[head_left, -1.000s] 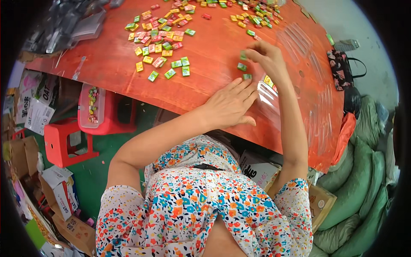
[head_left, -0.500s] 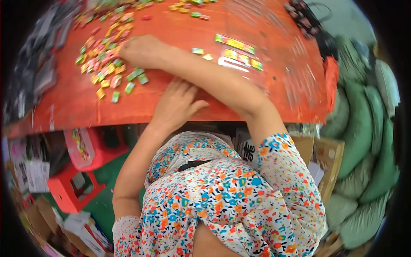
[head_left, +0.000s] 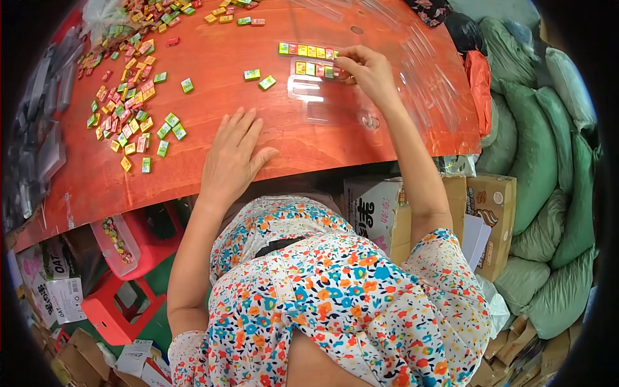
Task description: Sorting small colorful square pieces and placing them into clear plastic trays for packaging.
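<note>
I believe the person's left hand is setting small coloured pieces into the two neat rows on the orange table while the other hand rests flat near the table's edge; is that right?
Not quite: the hands are swapped. In the head view the right hand is at the two neat rows of small coloured pieces, while the left hand rests flat, fingers spread, near the edge of the orange table.

head cam | worn, looks steeply down | close over red table [head_left: 193, 168] | fisheye-bent edges

Small candies [head_left: 129, 109] are showing green, yellow, red and orange against the red-orange table [head_left: 213, 71]; a dress [head_left: 335, 297] is showing white with a multicoloured floral print; green sacks [head_left: 548, 148] are lying beside brown boxes [head_left: 490, 213]
</note>
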The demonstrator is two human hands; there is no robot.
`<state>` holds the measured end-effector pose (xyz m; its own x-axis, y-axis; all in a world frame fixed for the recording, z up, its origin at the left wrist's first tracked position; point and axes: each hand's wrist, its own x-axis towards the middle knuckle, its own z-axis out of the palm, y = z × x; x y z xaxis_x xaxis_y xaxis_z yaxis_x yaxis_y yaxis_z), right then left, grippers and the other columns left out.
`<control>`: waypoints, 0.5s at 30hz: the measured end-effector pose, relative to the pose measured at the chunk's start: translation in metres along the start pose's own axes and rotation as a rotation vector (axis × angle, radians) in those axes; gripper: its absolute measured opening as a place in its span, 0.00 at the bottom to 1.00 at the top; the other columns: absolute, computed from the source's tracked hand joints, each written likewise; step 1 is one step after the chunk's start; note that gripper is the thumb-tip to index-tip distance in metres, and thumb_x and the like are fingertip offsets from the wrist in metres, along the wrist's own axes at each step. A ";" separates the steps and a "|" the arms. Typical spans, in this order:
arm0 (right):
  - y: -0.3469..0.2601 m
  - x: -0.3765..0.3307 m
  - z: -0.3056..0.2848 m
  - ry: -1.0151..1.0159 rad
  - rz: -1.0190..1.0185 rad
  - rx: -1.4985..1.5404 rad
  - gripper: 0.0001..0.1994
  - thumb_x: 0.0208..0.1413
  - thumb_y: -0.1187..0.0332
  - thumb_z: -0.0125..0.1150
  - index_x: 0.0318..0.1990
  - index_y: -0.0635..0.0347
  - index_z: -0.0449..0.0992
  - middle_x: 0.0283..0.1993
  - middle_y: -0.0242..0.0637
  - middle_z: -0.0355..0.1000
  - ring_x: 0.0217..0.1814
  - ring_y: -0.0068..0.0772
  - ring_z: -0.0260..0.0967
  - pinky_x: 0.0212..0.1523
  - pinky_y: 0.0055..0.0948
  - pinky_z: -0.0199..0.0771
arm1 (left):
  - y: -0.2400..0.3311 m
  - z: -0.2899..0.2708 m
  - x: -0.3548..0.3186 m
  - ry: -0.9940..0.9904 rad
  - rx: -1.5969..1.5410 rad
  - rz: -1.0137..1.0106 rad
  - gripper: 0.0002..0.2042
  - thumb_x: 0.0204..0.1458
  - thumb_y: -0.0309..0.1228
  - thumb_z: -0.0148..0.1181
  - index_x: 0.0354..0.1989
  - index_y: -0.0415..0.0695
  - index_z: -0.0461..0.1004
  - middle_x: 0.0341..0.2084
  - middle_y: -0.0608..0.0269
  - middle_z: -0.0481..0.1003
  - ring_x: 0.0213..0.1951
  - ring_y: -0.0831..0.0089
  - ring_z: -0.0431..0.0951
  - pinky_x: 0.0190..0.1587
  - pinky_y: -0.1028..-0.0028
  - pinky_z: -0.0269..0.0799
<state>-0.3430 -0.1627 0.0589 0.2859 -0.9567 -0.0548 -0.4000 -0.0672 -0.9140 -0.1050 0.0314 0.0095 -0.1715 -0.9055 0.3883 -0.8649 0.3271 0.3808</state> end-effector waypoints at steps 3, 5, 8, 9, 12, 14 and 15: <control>0.019 0.006 -0.010 0.131 -0.115 -0.308 0.11 0.50 0.64 0.65 0.36 0.61 0.81 0.30 0.36 0.79 0.29 0.26 0.75 0.35 0.29 0.74 | 0.000 0.001 0.000 -0.004 0.017 0.002 0.27 0.53 0.46 0.60 0.55 0.37 0.71 0.58 0.51 0.69 0.63 0.55 0.64 0.67 0.57 0.57; 0.020 0.006 -0.008 0.103 -0.081 -0.315 0.11 0.50 0.63 0.65 0.37 0.61 0.81 0.30 0.36 0.79 0.30 0.26 0.76 0.35 0.29 0.74 | 0.000 0.001 -0.001 -0.006 0.024 0.003 0.27 0.53 0.46 0.60 0.55 0.37 0.71 0.58 0.52 0.69 0.63 0.55 0.64 0.67 0.57 0.57; 0.018 0.003 -0.005 0.069 -0.065 -0.357 0.10 0.53 0.65 0.65 0.38 0.63 0.81 0.29 0.34 0.78 0.31 0.22 0.75 0.34 0.26 0.74 | 0.001 0.001 -0.001 -0.010 0.028 0.000 0.28 0.53 0.46 0.60 0.55 0.37 0.71 0.59 0.52 0.68 0.64 0.56 0.64 0.67 0.57 0.57; 0.018 0.003 -0.005 0.064 -0.083 -0.392 0.09 0.55 0.68 0.65 0.39 0.64 0.80 0.29 0.32 0.78 0.30 0.18 0.74 0.32 0.22 0.74 | 0.001 0.001 -0.001 -0.012 0.031 -0.003 0.28 0.53 0.46 0.60 0.55 0.38 0.71 0.59 0.53 0.68 0.64 0.56 0.64 0.67 0.57 0.57; 0.025 0.004 -0.005 0.075 -0.110 -0.382 0.09 0.54 0.68 0.65 0.38 0.64 0.80 0.28 0.33 0.77 0.29 0.18 0.73 0.32 0.22 0.72 | 0.002 0.002 -0.001 -0.015 0.036 -0.008 0.28 0.53 0.46 0.60 0.56 0.38 0.71 0.60 0.53 0.68 0.64 0.57 0.64 0.67 0.57 0.57; 0.027 0.002 -0.002 0.090 -0.139 -0.411 0.09 0.54 0.68 0.65 0.38 0.63 0.80 0.29 0.33 0.77 0.30 0.19 0.73 0.33 0.22 0.73 | 0.002 0.001 -0.001 -0.016 0.038 -0.011 0.28 0.53 0.46 0.60 0.56 0.38 0.71 0.60 0.53 0.68 0.64 0.57 0.64 0.67 0.57 0.57; 0.027 0.001 -0.001 0.105 -0.170 -0.441 0.09 0.54 0.68 0.65 0.38 0.62 0.81 0.30 0.33 0.77 0.30 0.20 0.73 0.34 0.22 0.73 | 0.002 0.001 -0.001 -0.016 0.038 -0.010 0.28 0.53 0.46 0.60 0.56 0.38 0.71 0.60 0.53 0.68 0.64 0.57 0.64 0.67 0.57 0.57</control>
<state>-0.3547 -0.1662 0.0344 0.2986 -0.9437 0.1422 -0.6929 -0.3168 -0.6477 -0.1075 0.0323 0.0092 -0.1698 -0.9129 0.3713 -0.8837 0.3078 0.3526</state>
